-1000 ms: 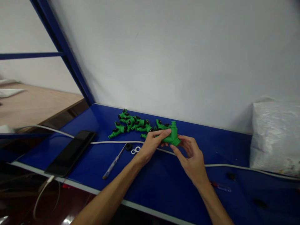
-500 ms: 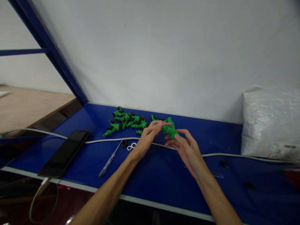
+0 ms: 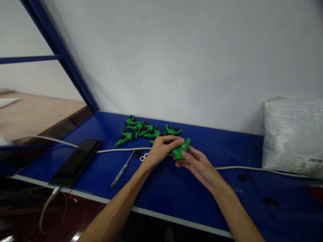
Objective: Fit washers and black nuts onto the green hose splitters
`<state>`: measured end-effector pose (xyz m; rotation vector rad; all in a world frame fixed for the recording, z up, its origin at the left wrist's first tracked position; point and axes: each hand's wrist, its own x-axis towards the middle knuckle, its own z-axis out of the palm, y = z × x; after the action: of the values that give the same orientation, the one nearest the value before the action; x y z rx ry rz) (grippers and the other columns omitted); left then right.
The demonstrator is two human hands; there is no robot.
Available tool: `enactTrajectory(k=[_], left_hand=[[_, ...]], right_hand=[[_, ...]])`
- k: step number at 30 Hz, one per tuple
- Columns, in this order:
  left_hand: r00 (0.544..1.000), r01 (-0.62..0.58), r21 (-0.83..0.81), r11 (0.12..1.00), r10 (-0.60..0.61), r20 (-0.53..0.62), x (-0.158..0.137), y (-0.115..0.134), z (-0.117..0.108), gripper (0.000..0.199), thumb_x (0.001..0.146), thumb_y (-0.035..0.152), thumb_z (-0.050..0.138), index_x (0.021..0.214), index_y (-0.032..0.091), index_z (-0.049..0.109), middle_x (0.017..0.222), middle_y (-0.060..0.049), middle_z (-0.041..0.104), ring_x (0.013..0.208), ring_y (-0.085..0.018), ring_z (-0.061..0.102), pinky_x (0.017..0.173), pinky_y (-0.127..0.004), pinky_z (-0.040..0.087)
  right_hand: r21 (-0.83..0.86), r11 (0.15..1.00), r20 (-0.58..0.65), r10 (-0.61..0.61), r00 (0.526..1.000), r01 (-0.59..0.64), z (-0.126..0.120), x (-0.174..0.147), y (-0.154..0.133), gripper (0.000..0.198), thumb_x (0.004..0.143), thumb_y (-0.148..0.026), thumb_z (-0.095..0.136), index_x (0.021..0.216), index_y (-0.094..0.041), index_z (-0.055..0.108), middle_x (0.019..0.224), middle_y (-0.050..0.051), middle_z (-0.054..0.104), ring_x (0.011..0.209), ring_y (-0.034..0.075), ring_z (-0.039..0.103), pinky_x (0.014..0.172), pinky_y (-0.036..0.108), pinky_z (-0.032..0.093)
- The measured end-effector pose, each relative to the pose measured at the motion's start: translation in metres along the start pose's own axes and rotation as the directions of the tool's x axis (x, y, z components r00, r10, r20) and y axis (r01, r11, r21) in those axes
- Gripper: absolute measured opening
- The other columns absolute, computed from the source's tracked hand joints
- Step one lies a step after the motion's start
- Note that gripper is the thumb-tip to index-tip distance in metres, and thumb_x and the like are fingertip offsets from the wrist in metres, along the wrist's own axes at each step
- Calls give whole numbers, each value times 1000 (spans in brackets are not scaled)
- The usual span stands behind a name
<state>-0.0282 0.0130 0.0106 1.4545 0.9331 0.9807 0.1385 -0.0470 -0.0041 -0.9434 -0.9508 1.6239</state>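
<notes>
A green Y-shaped hose splitter is held just above the blue table, its wide end tilted toward me. My right hand grips its right side and wide end, thumb in front and fingers behind. From the left, my left hand closes its thumb and fingers at the upper left branch, which they partly hide. Several similar green splitters with black knobs lie heaped behind my left hand. One more splitter lies apart, beyond my hands. White washers and a black ring lie left of my left wrist.
A clear-handled screwdriver lies left of my left forearm. Further left is a black phone on a charging cable. A white cable crosses the table behind my hands. At right stand a plastic-wrapped package and small black pieces.
The splitter has been turned and brought slightly lower and nearer, so its front with a small white round spot now shows. My left thumb has moved onto it. The view has shifted slightly.
</notes>
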Motion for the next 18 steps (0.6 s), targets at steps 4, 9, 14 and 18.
enactTrajectory(k=[4, 9, 14, 18], left_hand=[[999, 36, -117, 992, -35, 8, 1, -1, -2, 66, 90, 72, 55, 104, 13, 81, 89, -7, 74, 52, -10, 56, 47, -22, 38], [998, 60, -176, 983, -55, 30, 3, -3, -4, 67, 90, 73, 56, 106, 12, 79, 89, -8, 74, 53, -8, 55, 50, -21, 39], [987, 32, -178, 984, -3, 158, 3, -1, -4, 68, 74, 46, 87, 130, 18, 62, 102, -7, 77, 85, -20, 71, 75, -29, 55], [986, 34, -156, 987, -7, 169, -9, -1, 3, 63, 78, 47, 82, 127, 15, 58, 117, -13, 77, 109, -28, 72, 93, -39, 57]], right_hand=[[-15, 1000, 48, 1, 999, 0, -2, -3, -2, 46, 80, -36, 87, 119, -19, 68, 99, 8, 79, 83, 22, 77, 85, 39, 60], [34, 999, 1, -7, 1000, 7, -6, 1, 2, 43, 77, -34, 89, 110, -18, 67, 98, 7, 80, 84, 23, 79, 86, 40, 60], [45, 998, -39, -32, 999, 34, -6, 8, 5, 55, 75, -43, 90, 117, -16, 66, 100, 8, 79, 85, 24, 79, 90, 41, 61], [25, 999, -43, -29, 999, 30, -4, -4, 4, 63, 74, -51, 89, 119, -14, 65, 102, 11, 79, 85, 25, 80, 89, 42, 62]])
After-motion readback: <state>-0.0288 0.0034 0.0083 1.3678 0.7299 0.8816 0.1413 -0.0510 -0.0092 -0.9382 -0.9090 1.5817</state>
